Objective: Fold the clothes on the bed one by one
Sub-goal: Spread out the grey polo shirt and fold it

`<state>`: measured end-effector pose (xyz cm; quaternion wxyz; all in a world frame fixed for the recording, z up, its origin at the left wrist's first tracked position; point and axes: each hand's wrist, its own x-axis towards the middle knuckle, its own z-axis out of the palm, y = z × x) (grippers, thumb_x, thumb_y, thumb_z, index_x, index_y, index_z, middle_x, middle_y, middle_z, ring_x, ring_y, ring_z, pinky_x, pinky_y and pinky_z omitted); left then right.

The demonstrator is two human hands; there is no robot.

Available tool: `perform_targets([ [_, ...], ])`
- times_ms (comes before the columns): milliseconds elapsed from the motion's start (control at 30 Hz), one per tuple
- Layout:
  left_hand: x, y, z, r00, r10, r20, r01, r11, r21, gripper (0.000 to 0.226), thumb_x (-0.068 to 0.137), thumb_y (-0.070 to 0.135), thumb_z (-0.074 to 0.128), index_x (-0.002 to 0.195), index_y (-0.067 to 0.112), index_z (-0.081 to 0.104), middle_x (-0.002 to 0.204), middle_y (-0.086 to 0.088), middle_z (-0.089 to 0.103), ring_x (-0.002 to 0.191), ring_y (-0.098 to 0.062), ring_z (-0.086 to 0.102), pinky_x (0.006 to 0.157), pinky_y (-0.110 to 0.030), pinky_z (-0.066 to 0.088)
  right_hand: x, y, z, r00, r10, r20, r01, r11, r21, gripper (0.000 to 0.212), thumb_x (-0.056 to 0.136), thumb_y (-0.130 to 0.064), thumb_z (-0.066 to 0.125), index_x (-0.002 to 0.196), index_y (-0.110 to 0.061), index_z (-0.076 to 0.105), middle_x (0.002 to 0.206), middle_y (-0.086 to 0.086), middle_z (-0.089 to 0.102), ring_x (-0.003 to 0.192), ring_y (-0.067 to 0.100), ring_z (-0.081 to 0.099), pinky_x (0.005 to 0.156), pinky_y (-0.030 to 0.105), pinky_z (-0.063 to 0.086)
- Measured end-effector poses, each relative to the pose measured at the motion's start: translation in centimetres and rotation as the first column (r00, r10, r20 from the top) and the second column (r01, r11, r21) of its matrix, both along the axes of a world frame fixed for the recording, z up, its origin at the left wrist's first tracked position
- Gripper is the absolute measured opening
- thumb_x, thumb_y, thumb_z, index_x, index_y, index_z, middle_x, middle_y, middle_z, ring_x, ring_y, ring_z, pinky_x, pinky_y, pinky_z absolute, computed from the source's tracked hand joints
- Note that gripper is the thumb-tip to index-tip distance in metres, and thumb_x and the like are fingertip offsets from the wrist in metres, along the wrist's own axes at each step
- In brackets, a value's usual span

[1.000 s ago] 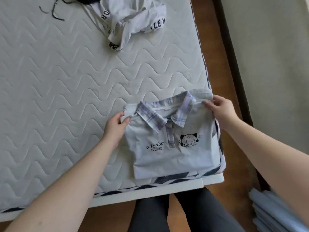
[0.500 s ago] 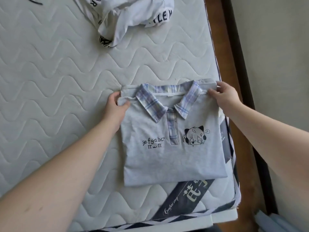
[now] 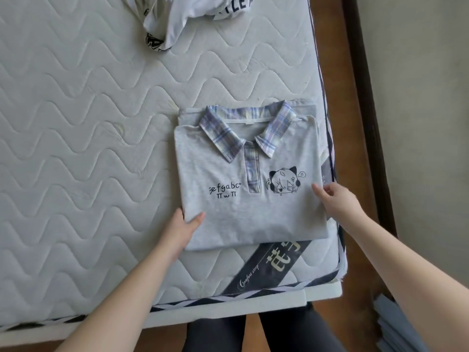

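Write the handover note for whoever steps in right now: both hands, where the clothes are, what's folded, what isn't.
Left hand: pinching the lower left edge of the grey polo shirt, thumb on top.
Right hand: fingers resting on the shirt's right edge; grip unclear.
The shirt lies folded into a neat rectangle, collar up, at the near right corner of the mattress.
Done: this shirt looks folded.
Left: the crumpled white garment with black lettering at the far end is still unfolded.
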<state>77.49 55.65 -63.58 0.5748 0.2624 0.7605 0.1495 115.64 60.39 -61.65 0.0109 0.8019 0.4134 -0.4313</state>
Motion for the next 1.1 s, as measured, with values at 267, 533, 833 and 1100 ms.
perform_targets([
  [267, 0.7, -5.0, 0.1, 0.996, 0.082, -0.044, -0.08, 0.995, 0.055, 0.012, 0.097, 0.026, 0.057, 0.107, 0.019, 0.054, 0.11, -0.004, 0.066, 0.093, -0.018, 0.065, 0.081, -0.037, 0.054, -0.8, -6.2, 0.8, 0.972, -0.112, -0.206, 0.081, 0.985, -0.155, 0.036, 0.092, -0.045, 0.062, 0.098, -0.01, 0.06, 0.093, 0.007, 0.064, 0.08, 0.024, 0.067, 0.072, 0.041, 0.061],
  [533, 0.6, -10.0, 0.5, 0.996, 0.02, -0.091, -0.016, 0.999, 0.048, 0.007, 0.096, 0.028, 0.059, 0.102, 0.032, 0.057, 0.108, 0.008, 0.067, 0.08, -0.007, 0.067, 0.076, -0.038, 0.058, 0.3, -10.9, 0.2, 0.991, -0.092, -0.1, 0.089, 0.995, -0.038, 0.032, 0.091, -0.042, 0.066, 0.079, -0.013, 0.057, 0.076, 0.004, 0.066, 0.061, 0.016, 0.068, 0.051, 0.027, 0.044],
  [833, 0.6, -10.4, 0.8, 0.965, 0.025, -0.261, -0.007, 0.998, 0.069, 0.038, 0.085, 0.034, 0.073, 0.114, 0.02, 0.053, 0.102, 0.001, 0.065, 0.09, -0.017, 0.062, 0.081, -0.036, 0.051, 0.8, -12.0, 0.5, 0.995, -0.086, -0.049, 0.086, 0.996, -0.001, 0.034, 0.085, -0.049, 0.07, 0.091, -0.017, 0.058, 0.083, -0.005, 0.064, 0.075, 0.016, 0.061, 0.059, 0.029, 0.045],
  [1100, -1.4, 0.4, 1.0, 0.921, 0.002, -0.389, 0.139, 0.932, 0.334, 0.034, 0.094, 0.02, 0.061, 0.124, 0.005, 0.057, 0.111, -0.011, 0.065, 0.099, -0.022, 0.062, 0.093, -0.033, 0.048, 0.1, -4.7, 1.0, 0.996, -0.088, 0.0, 0.084, 0.947, 0.309, 0.041, 0.093, -0.038, 0.062, 0.127, -0.017, 0.055, 0.114, 0.002, 0.06, 0.1, 0.016, 0.057, 0.08, 0.029, 0.04],
])
